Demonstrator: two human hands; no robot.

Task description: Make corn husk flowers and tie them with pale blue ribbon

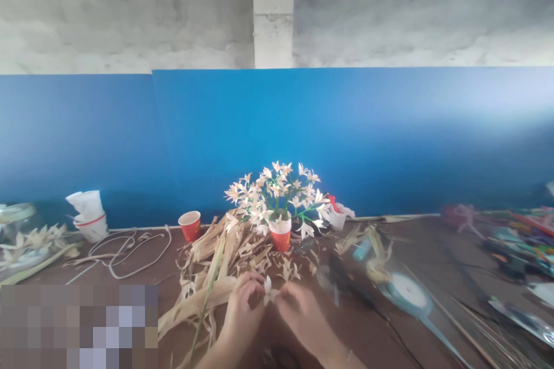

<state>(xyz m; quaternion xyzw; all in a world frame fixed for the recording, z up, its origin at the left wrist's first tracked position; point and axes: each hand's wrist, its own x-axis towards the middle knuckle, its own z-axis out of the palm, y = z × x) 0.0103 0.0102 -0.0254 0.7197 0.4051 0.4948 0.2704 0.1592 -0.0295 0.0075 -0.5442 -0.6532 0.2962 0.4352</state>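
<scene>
Low in the middle of the head view, my left hand [248, 301] and my right hand [299, 310] meet over the brown table. Between their fingertips is a small pale flower [268, 288] with pointed petals, apparently of corn husk. The fingers of both hands are pinched on it, one hand at each side. Just beyond lies a loose husk flower [288, 270]. Behind that, a red paper cup [281, 236] holds a bunch of white flowers [277, 187] on green stems. Dried corn husks [225, 242] are heaped to the left of my hands.
Another red cup [190, 226], a white cable [116, 259] and a white cup with tissue [92, 225] stand or lie leftward. At right are a roll of pale blue tape [409, 293], a dark cord and thin sticks. A blue panel [346, 132] rises behind the table.
</scene>
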